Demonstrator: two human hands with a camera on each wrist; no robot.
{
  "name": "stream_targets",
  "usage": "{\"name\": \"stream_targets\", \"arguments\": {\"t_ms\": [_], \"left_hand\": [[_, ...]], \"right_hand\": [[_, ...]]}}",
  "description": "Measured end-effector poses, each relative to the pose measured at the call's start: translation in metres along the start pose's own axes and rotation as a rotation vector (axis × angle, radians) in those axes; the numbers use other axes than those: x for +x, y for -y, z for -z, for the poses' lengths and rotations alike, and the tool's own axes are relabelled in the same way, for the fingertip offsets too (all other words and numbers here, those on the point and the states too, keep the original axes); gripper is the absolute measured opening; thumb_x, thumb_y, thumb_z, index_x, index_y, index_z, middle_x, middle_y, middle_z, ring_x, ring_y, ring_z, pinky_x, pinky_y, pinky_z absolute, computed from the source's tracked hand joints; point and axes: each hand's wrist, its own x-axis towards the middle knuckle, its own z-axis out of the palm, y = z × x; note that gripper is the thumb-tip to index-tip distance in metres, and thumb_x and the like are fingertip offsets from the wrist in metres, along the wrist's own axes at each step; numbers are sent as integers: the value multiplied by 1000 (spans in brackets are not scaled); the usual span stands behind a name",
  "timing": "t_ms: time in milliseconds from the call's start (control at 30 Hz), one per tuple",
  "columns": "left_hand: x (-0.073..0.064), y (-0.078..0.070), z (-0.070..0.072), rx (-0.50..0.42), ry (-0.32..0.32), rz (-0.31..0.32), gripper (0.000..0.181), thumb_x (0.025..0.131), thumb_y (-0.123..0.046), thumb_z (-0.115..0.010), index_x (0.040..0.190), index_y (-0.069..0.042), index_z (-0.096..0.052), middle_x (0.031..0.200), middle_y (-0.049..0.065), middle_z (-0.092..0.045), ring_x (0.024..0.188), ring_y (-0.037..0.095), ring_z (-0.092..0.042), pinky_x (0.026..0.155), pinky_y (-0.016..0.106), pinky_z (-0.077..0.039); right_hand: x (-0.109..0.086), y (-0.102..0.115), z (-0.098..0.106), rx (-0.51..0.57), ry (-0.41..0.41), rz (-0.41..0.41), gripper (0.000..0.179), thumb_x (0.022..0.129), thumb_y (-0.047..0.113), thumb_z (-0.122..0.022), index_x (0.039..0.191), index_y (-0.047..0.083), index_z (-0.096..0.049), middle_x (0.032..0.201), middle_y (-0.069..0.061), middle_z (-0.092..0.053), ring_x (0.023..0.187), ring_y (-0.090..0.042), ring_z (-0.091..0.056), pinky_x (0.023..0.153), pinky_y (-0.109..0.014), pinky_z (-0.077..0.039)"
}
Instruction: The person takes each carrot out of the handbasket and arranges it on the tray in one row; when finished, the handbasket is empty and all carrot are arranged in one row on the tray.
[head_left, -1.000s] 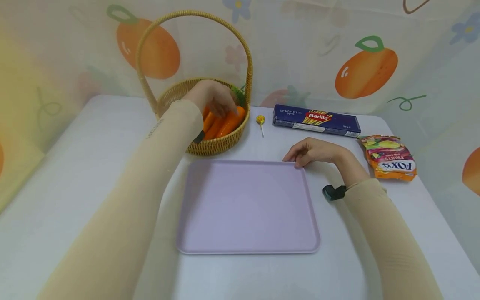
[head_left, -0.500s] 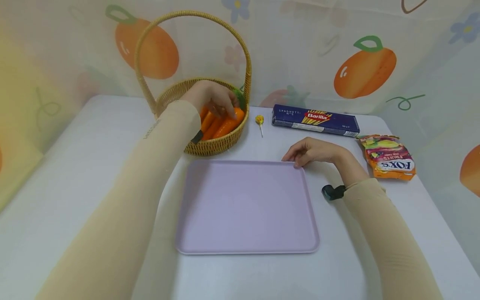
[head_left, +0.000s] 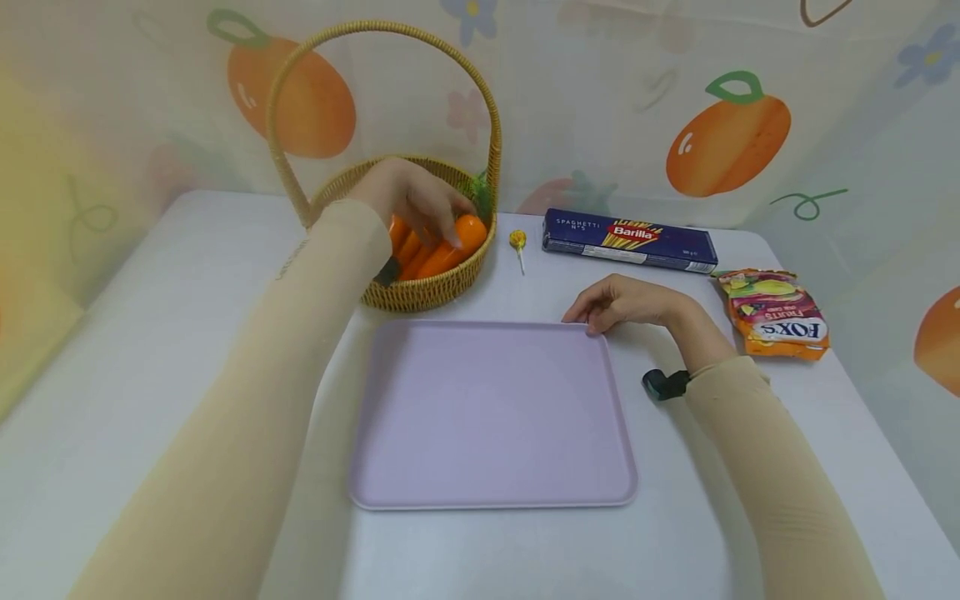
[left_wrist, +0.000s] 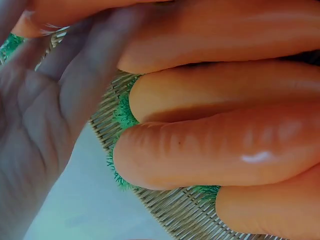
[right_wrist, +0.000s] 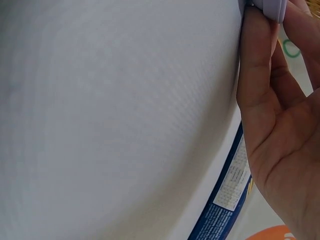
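Note:
My left hand [head_left: 416, 196] reaches into a wicker basket [head_left: 423, 296] of several orange carrots with green tops. Its fingers and thumb grip the rightmost carrot [head_left: 471, 235], which lies against the others. In the left wrist view, part of that carrot [left_wrist: 75, 11] shows at the top left, between the fingers, while more carrots [left_wrist: 215, 150] lie beside the hand. My right hand [head_left: 626, 302] pinches the far right corner of a flat lilac tray [head_left: 491, 417]; the tray's edge [right_wrist: 274, 9] sits between thumb and fingers in the right wrist view.
Behind the tray lie a yellow lollipop [head_left: 518, 242] and a dark blue Barilla spaghetti box [head_left: 630, 240]. A Fox's fruit candy bag [head_left: 776, 312] is on the right. The basket's tall handle [head_left: 382, 27] arches over the left hand. A fruit-print cloth [head_left: 585, 108] hangs behind.
My left hand has shifted slightly left within the basket, and its fingers now close round the rightmost carrot, whose end shows more. The right hand stays on the tray's corner.

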Motion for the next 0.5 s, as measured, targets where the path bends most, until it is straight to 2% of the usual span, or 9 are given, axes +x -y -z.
{"name": "stream_targets", "arguments": {"t_ms": [167, 500], "left_hand": [[-2, 4, 2, -37, 56, 0, 89, 100, -12, -56, 159, -21, 9, 168, 10, -2, 153, 35, -21, 121, 52, -34], [-5, 1, 6, -75, 28, -61, 87, 100, -16, -56, 159, -21, 8, 167, 9, -11, 151, 35, -26, 117, 54, -39]], "right_hand": [[-1, 2, 0, 9, -5, -12, 36, 84, 0, -69, 120, -2, -67, 93, 2, -63, 86, -12, -55, 72, -21, -50], [-2, -1, 0, -11, -1, -10, 36, 85, 2, -67, 120, 0, -67, 93, 5, -63, 85, -9, -55, 73, -21, -51]]}}
